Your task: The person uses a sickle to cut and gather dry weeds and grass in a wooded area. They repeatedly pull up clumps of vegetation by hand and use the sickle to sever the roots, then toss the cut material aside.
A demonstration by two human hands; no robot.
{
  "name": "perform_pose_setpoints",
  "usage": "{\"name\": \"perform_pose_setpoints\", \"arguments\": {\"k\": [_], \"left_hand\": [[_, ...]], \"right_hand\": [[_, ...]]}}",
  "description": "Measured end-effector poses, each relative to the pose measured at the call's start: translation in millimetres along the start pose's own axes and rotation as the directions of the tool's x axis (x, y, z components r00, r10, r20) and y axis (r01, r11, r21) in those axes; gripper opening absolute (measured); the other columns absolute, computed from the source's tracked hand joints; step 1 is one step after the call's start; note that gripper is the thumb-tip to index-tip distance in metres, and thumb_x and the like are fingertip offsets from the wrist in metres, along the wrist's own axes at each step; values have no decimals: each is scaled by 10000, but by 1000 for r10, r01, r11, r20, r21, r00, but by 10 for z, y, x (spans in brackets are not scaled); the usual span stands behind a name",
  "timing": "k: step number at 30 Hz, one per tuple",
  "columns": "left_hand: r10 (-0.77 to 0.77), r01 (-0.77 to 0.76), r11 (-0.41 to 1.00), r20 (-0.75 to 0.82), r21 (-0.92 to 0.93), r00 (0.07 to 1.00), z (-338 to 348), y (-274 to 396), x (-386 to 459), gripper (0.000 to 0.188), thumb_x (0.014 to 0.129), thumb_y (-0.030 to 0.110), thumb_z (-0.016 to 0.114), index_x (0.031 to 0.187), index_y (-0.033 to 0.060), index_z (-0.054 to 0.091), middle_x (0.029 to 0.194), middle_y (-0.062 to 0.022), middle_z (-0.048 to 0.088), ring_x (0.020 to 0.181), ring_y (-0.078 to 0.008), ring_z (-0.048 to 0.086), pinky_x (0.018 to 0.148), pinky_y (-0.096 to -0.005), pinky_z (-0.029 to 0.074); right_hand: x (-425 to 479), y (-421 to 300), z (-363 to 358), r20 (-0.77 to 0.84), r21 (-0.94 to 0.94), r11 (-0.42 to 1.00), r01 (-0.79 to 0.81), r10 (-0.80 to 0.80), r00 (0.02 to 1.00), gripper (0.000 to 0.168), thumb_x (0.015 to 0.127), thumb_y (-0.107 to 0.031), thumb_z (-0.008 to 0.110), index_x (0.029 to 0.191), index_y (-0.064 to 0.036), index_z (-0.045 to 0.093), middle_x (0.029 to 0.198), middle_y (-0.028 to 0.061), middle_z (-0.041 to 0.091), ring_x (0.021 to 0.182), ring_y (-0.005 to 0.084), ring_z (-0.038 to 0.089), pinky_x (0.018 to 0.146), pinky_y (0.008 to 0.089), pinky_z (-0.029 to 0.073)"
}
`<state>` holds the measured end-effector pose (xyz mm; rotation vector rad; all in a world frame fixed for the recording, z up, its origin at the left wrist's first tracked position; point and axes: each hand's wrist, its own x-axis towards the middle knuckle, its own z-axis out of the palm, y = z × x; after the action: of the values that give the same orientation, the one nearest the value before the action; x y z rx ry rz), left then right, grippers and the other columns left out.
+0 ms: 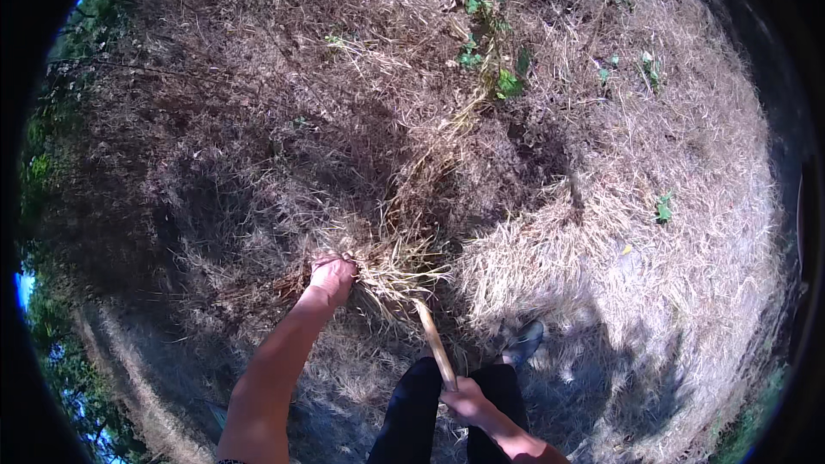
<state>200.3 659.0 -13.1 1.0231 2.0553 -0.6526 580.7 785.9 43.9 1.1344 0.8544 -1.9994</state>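
Note:
My left hand (334,274) is closed around a bunch of dry grass (393,277) whose pale stalks stick out to the right. In my right hand (465,401), close to my knees, is a wooden tool handle (436,341). The handle slants up and left, and its far end disappears under the grass bunch, so the tool's head is hidden. A band of longer straw-coloured stalks (445,148) runs up and right from the bunch.
Dry grass covers the ground, with a paler heap of stalks (548,251) at right. Green leafy plants (486,58) stand ahead, and a small green sprig (664,207) grows to the right. My shoe (525,341) rests beside the heap. Trees (64,361) line the left rim.

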Motion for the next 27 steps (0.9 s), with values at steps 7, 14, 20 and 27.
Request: {"name": "perform_pose_setpoints", "arguments": {"k": [7, 14, 20, 27], "left_hand": [[-61, 60, 998, -158, -11, 986, -188, -413, 176, 355, 842, 58, 584, 1182, -45, 587, 1102, -251, 638, 1038, -402, 645, 822, -487, 553], [36, -39, 996, 50, 78, 998, 524, -380, 167, 245, 788, 148, 665, 1005, 50, 720, 1021, -183, 701, 998, -340, 684, 774, -447, 550], [59, -61, 998, -107, -12, 993, 520, -421, -423, 480, 789, 193, 692, 1232, 30, 609, 1132, -204, 663, 1087, -364, 627, 872, -494, 536], [80, -69, 994, -128, 88, 989, -570, -358, -381, 377, 779, 170, 681, 1118, 6, 658, 1097, -216, 645, 1009, -358, 636, 809, -472, 544]], "right_hand": [[684, -1203, -285, -495, 275, 885, 376, -205, 845, 137, 856, -61, 674, 844, -18, 544, 575, 42, 527, 423, 133, 505, 369, 302, 407], [329, -368, 389, -31, -289, 955, -62, 55, 998, 186, 893, -156, 663, 907, -6, 553, 595, 43, 531, 488, 157, 564, 430, 331, 468], [-283, -480, -76, 29, -329, 936, -124, 141, 990, 174, 875, -161, 678, 870, -18, 578, 629, 35, 581, 515, 137, 587, 456, 306, 468], [-810, -1032, -209, -43, -362, 928, -82, 71, 997, 194, 855, -140, 699, 851, -9, 557, 600, 40, 556, 500, 131, 563, 446, 308, 441]]}}
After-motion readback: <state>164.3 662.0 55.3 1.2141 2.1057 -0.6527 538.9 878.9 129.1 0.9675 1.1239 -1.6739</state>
